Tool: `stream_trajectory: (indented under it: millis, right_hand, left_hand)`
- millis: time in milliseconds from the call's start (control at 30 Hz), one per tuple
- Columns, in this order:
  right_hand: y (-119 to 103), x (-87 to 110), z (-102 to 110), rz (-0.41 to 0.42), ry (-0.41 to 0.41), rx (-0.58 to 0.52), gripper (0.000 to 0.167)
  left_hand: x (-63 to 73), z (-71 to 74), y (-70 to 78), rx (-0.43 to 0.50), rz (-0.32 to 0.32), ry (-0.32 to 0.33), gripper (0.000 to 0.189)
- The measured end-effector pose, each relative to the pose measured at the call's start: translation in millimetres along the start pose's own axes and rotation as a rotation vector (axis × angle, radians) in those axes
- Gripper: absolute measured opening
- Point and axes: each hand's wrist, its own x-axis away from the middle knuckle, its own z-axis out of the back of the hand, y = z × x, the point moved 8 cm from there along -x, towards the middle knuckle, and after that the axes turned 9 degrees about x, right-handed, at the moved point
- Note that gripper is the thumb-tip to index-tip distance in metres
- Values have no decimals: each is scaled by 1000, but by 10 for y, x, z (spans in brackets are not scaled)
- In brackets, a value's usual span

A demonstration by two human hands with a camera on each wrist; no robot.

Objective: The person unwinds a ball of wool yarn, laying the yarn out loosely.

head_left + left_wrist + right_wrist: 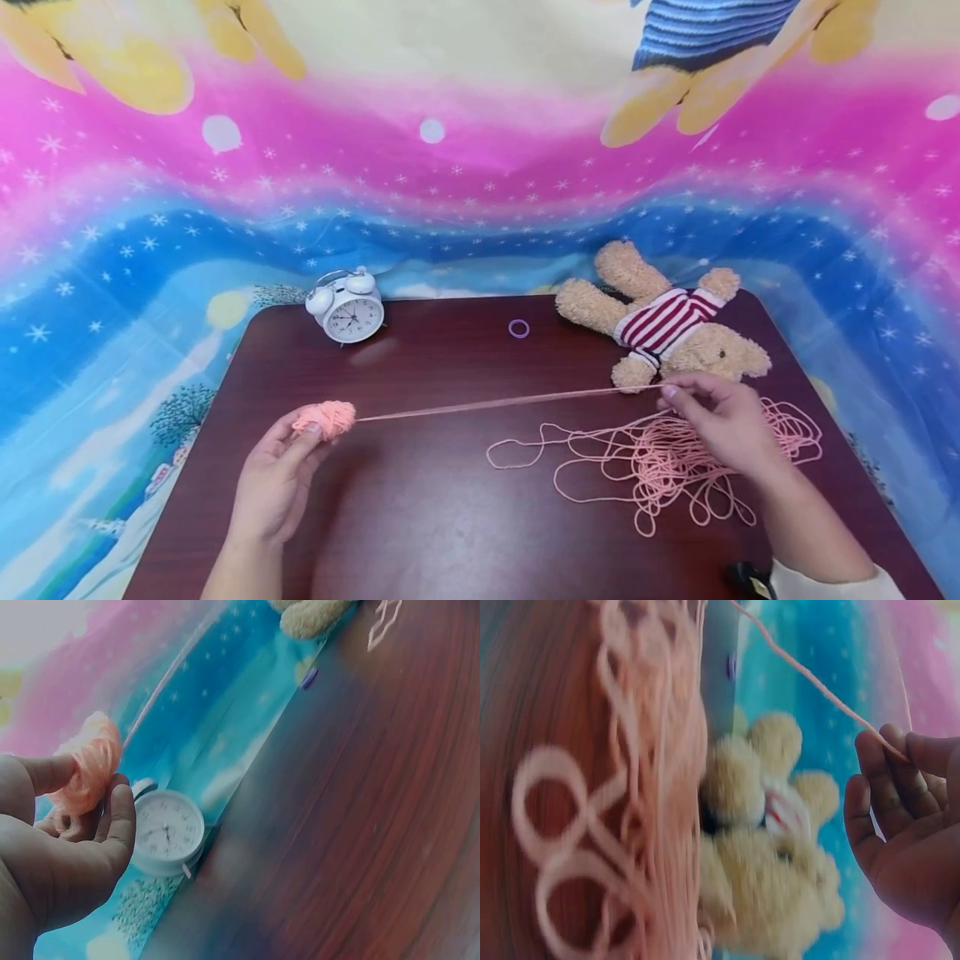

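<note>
My left hand (277, 479) grips a small ball of peach-pink yarn (327, 420) between thumb and fingers, raised above the left part of the table. From the ball a taut strand of yarn (495, 403) stretches across to my right hand (723, 417), which pinches it between thumb and forefinger. In the right wrist view the strand (817, 684) runs into those fingertips. Below the right hand lies a loose, looped heap of the same yarn (671, 458), partly hidden by that hand. The left wrist view shows the yarn ball (91, 769) held at the fingertips.
A white twin-bell alarm clock (354, 317) stands at the back left of the dark wooden table (435, 500). A purple ring (519, 328) lies near the back edge. On the right lies a teddy bear (667, 325) in a striped shirt. A black object (746, 577) sits near the right sleeve.
</note>
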Motion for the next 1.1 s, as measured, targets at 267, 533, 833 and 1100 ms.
stream_trajectory:
  millis: [267,533,833,1100]
  right_hand:
    - [524,179,573,-120,52,74,28]
    - [1004,363,1044,-182,165,130,9]
    - [1552,526,1295,-165,327,-102,37]
    - [1936,633,1392,-205,385,-125,42]
  left_hand:
    - [62,242,117,19,-32,31,20]
    - [114,488,223,105,-87,111,23]
    - [119,735,506,245,-229,32,25]
    - [187,1296,764,467,-281,246,27]
